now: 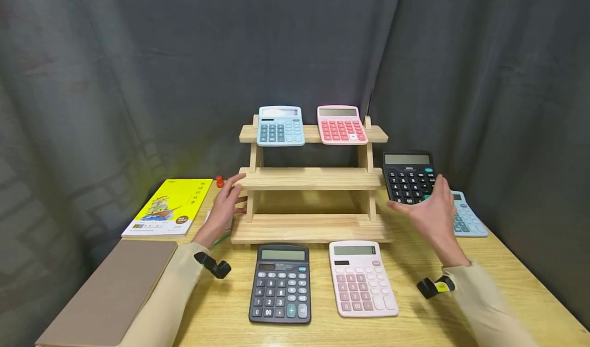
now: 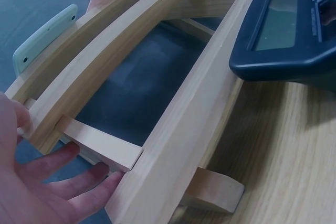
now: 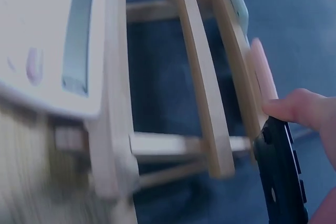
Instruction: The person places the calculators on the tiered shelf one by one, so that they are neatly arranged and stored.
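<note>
My right hand [image 1: 430, 211] grips a black calculator [image 1: 405, 175] at its lower edge and right side, holding it tilted beside the right end of a three-tier wooden stand [image 1: 313, 179]. In the right wrist view that black calculator [image 3: 281, 177] appears edge-on, with the thumb on its edge. My left hand [image 1: 223, 203] is at the stand's left side, fingers extended around the end of the middle shelf [image 2: 100, 61]. On the top shelf lean a light blue calculator [image 1: 280, 127] and a pink calculator [image 1: 342, 126]. The middle and bottom shelves hold nothing.
A dark grey calculator [image 1: 280, 285] and a pale pink calculator [image 1: 363, 280] lie before the stand. Another light blue calculator [image 1: 467, 216] lies behind my right hand. At left are a yellow book [image 1: 172, 203], a brown notebook [image 1: 106, 290] and a small red object [image 1: 219, 181]. Grey curtains [image 1: 207, 55] hang behind.
</note>
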A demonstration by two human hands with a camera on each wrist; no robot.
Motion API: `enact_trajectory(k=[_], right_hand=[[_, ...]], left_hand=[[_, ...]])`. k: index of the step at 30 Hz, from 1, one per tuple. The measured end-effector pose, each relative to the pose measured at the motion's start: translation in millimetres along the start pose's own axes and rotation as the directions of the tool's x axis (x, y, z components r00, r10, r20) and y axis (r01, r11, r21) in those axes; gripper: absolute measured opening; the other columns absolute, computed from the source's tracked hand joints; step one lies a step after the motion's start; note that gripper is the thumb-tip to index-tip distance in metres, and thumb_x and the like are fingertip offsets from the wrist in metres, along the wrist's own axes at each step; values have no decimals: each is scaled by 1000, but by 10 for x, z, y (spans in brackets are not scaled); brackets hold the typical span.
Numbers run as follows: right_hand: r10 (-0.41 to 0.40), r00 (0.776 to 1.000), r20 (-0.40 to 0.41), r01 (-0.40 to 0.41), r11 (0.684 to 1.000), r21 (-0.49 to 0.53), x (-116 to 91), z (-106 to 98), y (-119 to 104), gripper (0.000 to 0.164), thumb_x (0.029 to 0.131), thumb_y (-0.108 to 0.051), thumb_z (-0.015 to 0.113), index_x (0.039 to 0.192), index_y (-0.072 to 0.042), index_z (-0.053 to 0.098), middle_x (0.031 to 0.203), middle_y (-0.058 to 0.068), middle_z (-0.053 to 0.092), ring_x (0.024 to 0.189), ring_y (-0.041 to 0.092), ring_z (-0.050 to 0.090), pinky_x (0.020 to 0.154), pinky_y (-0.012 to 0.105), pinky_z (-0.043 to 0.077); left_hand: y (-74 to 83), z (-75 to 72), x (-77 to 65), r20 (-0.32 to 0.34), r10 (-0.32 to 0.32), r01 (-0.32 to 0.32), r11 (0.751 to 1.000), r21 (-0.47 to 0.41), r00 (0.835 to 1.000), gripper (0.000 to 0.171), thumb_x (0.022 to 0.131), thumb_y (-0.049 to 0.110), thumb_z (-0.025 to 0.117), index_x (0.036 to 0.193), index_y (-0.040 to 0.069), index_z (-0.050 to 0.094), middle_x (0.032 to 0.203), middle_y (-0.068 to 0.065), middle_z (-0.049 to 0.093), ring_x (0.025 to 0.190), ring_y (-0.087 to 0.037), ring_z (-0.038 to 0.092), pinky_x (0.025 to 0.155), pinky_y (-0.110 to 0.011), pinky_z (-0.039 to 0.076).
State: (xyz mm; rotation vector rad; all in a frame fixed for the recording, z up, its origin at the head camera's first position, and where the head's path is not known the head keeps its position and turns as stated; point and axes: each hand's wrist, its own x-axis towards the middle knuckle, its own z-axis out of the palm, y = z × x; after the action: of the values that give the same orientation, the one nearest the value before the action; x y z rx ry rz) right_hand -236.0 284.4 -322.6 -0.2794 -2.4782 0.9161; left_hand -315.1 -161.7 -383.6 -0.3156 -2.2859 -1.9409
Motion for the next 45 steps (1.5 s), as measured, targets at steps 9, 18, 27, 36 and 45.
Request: enact_trajectory(k=[9,18,27,36,45], right_hand=[[18,997,79,-23,998,60,-144,200,-308,135,70,-39,92,160,3,-1,165,28,4,149,48,9,117,64,13],[-34,989,144,18,993,115,-264,506,-666,134,68,-38,93,160,3,4,164,28,9,149,47,12,118,62,13],[-100,985,141,78,985,155,-312,873,-1020,133,62,-38,95,158,3,14,163,24,18,147,41,20,120,54,11],[-110,980,165,80,980,180,-353,1190,-1406,139,60,-42,96,159,5,10,165,23,13,150,38,16,121,52,9],[-125,982,145,100,981,167,-382,1486,-1654,139,60,-44,97,158,8,12,164,25,16,149,38,17,121,50,11]], left_hand=[[23,21,17,4,-5,5,1000,-19,1000,48,110,38,42,155,23,37,149,-20,43,126,-45,54,97,-62,47],[12,3,12,8,-5,6,1000,-13,1000,48,110,37,41,156,23,36,150,-20,42,127,-45,53,97,-60,49],[7,-14,2,16,-18,19,1000,-19,1000,48,110,37,42,156,23,36,148,-20,43,126,-45,54,97,-59,49],[20,-15,8,7,-19,19,1000,-20,1000,48,110,36,41,156,21,36,149,-21,41,127,-46,53,98,-60,48],[7,-17,21,12,-17,17,999,-27,1000,49,110,35,42,156,21,36,149,-22,41,127,-47,52,98,-61,47]])
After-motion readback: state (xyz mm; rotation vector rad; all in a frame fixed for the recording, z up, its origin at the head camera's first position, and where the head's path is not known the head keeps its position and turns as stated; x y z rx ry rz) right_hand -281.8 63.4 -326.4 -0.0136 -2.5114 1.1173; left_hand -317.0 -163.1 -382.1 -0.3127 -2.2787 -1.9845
